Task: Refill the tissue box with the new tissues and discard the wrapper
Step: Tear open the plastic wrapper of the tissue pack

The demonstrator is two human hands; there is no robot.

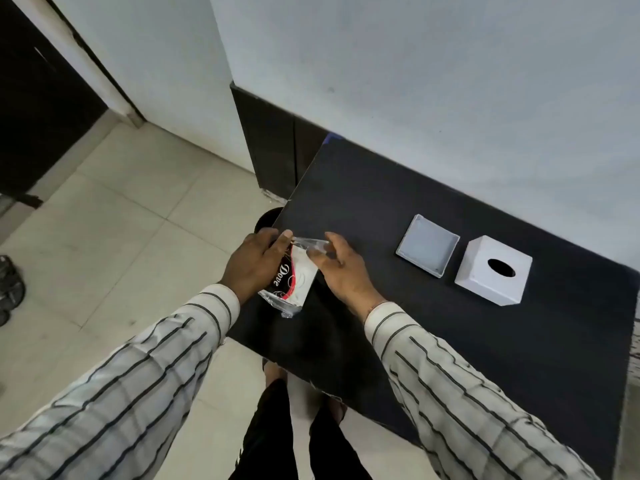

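A black table [398,216] stands against a pale wall, over a tiled floor. Above its left edge is the tissue pack [294,278] in a clear wrapper [313,243]. The left hand [254,263] grips the pack's side, and the right hand [341,268] pinches the wrapper's open top end. Further right on the table lie the grey lid [427,244] and the white tissue box [493,270], just beside each other.
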